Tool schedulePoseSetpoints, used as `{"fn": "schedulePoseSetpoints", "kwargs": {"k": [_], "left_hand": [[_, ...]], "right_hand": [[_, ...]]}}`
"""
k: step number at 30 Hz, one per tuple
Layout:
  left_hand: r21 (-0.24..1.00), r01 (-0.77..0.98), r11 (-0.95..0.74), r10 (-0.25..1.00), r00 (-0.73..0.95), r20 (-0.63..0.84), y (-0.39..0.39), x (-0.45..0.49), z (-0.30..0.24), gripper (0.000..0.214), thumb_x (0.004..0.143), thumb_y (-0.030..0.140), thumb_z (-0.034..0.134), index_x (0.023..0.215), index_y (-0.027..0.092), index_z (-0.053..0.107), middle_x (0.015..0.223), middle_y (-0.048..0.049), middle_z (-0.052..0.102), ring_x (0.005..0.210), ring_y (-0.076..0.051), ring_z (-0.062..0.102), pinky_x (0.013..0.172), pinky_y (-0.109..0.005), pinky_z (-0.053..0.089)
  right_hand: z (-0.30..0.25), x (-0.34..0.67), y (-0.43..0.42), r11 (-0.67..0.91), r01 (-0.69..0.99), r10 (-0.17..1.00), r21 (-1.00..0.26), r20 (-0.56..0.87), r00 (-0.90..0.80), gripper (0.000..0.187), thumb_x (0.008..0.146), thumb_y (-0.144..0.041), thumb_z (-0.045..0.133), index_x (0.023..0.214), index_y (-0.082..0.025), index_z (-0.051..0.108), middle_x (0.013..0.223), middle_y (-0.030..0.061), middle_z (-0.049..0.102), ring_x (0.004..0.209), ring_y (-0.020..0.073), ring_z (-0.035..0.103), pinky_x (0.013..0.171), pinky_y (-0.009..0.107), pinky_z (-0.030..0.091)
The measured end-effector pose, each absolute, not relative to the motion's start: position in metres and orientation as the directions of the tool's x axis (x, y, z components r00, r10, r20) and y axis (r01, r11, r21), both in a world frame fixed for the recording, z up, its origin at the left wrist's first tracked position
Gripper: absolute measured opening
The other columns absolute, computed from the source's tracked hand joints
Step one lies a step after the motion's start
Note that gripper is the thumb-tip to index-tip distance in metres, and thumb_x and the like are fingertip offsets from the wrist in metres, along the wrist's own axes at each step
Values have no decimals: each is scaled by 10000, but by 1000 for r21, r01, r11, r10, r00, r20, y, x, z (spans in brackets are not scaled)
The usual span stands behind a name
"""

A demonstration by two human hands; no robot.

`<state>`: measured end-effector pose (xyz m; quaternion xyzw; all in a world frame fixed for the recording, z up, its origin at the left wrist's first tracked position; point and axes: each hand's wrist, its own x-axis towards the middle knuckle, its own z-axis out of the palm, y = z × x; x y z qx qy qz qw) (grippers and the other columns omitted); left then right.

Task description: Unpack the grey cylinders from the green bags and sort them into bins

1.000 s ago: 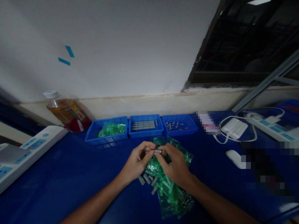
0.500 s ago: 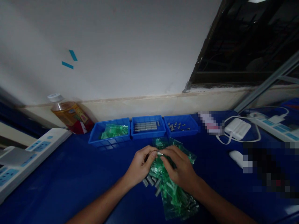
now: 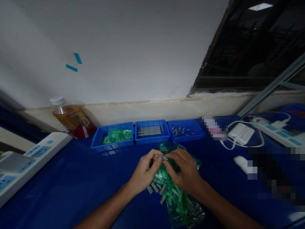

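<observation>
A small grey metal cylinder (image 3: pixel 163 157) is held between both hands above the table. My left hand (image 3: pixel 143 171) pinches its left end between thumb and fingers. At the other end, the thumb and fingers of my right hand (image 3: pixel 187 170) close on the same piece; whether a smaller part is in them I cannot make out. Beneath the hands lie clear green plastic bags (image 3: pixel 175 194) with green and metal parts, partly covered by the right hand. Several loose metal cylinders (image 3: pixel 155 187) lie beside the bags, below my left hand.
Along the wall stand three blue trays: one with green packets (image 3: pixel 118 135), one with rows of metal cylinders (image 3: pixel 149 130), one with small screws (image 3: pixel 182 129). A drink bottle (image 3: pixel 73 119) and a power strip (image 3: pixel 40 151) are left; a white adapter (image 3: pixel 241 133) with cables is right.
The cylinder between my fingers has turned slightly and more of its grey side shows. Both hands stay nearly in place; the whole view has shifted a little.
</observation>
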<state>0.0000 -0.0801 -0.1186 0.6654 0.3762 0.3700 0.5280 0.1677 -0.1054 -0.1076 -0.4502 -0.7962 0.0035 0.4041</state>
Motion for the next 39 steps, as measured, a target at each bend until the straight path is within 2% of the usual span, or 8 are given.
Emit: {"fn": "schedulePoseSetpoints", "kwargs": {"k": [7, 11, 15, 19, 24, 28, 34, 39], "left_hand": [[994, 52, -91, 911, 409, 62, -78, -2, -121, 349, 888, 465, 452, 787, 143, 537, 674, 6, 498, 653, -124, 466, 624, -240, 367], [998, 10, -62, 908, 416, 52, -77, -3, -120, 368, 878, 482, 463, 766, 142, 542, 680, 7, 502, 666, -123, 463, 633, -235, 361], [999, -40, -27, 895, 443, 42, -75, -4, -117, 419, 843, 533, 495, 714, 136, 536, 644, 11, 487, 642, -116, 445, 624, -232, 345], [998, -68, -10, 872, 487, 42, -74, -5, -115, 468, 811, 576, 515, 648, 137, 511, 611, 19, 455, 601, -103, 408, 594, -227, 325], [998, -56, -14, 890, 455, 38, -73, -2, -119, 456, 835, 554, 490, 663, 134, 530, 616, 17, 464, 603, -105, 412, 593, -225, 324], [999, 22, -25, 922, 387, 14, -73, -1, -123, 434, 866, 527, 445, 845, 133, 625, 688, -5, 544, 665, -131, 475, 623, -232, 357], [996, 71, -59, 921, 389, 27, -74, 0, -122, 443, 867, 516, 443, 891, 126, 652, 729, -30, 588, 708, -155, 528, 659, -252, 395], [995, 76, -68, 914, 404, 32, -75, 0, -120, 431, 883, 492, 422, 884, 123, 644, 754, -37, 600, 726, -158, 537, 667, -249, 401]], "right_hand": [[-103, 166, -107, 646, 644, 714, -409, 623, -320, 244, 841, -145, 550, 1081, -178, 527, 897, 67, 623, 824, 182, 585, 729, 335, 485], [-97, 169, -105, 695, 573, 697, -433, 601, -391, 216, 861, -105, 514, 1056, -196, 531, 899, 51, 633, 826, 158, 587, 734, 305, 484], [-89, 173, -99, 678, 514, 735, -526, 504, -455, 153, 872, -156, 530, 1017, -201, 550, 879, 41, 620, 825, 147, 580, 725, 286, 481], [-78, 172, -98, 652, 523, 754, -549, 400, -521, 279, 845, -195, 573, 1120, -190, 524, 988, 70, 599, 927, 171, 552, 790, 316, 475], [-63, 175, -86, 683, 606, 731, -408, 376, -570, 260, 816, -208, 575, 1075, -178, 580, 970, 69, 586, 907, 190, 531, 800, 354, 453], [-52, 186, -41, 635, 735, 758, -239, 380, -531, 244, 835, -257, 550, 1039, -153, 632, 944, 84, 585, 923, 216, 511, 835, 377, 428], [-51, 194, 37, 585, 806, 810, -96, 12, -586, 196, 749, -328, 655, 882, -202, 725, 951, 92, 543, 979, 245, 466, 900, 380, 383], [-54, 186, 51, 548, 836, 831, -9, -109, -546, 213, 707, -359, 696, 887, -257, 741, 1073, 102, 459, 1055, 273, 413, 914, 378, 376]]}}
